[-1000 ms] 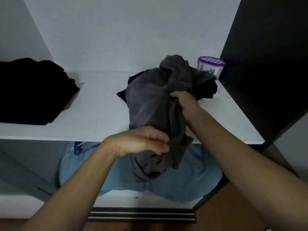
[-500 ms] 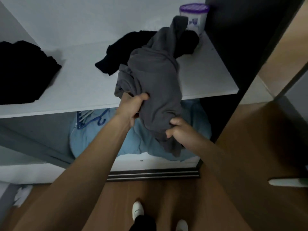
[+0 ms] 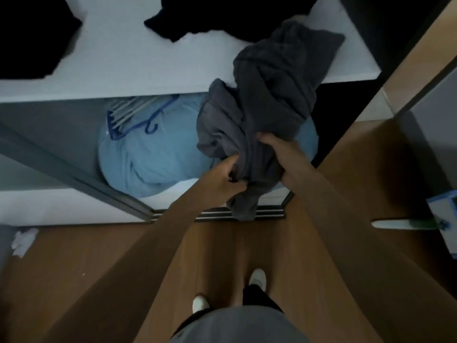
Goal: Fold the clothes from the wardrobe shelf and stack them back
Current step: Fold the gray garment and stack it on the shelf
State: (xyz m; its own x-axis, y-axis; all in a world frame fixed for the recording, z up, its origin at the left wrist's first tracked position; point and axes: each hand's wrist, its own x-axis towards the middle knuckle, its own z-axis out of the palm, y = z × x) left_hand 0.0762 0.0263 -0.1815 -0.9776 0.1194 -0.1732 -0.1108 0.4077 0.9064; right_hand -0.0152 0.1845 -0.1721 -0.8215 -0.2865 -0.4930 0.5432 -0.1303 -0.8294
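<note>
A crumpled dark grey garment [image 3: 269,102] hangs from both my hands in front of the white wardrobe shelf [image 3: 128,68], its top end still lying on the shelf's front edge. My left hand [image 3: 228,180] grips a bunch of the fabric near its lower end. My right hand [image 3: 279,154] grips the cloth just to the right, thumb on top. A loose black garment [image 3: 197,21] lies at the back of the shelf, and a black pile [image 3: 32,38] sits at the shelf's left end.
Below the shelf a light blue bundle [image 3: 158,154] lies with a blue hanger [image 3: 133,120] on it. The wardrobe's sliding-door track [image 3: 217,215] runs along the wooden floor [image 3: 74,268]. My white shoes [image 3: 257,278] stand below. A mop-like tool [image 3: 410,224] lies at the right.
Both hands have pulled the grey garment down and off the shelf toward me. The view has tilted down, so the floor and my feet now show.
</note>
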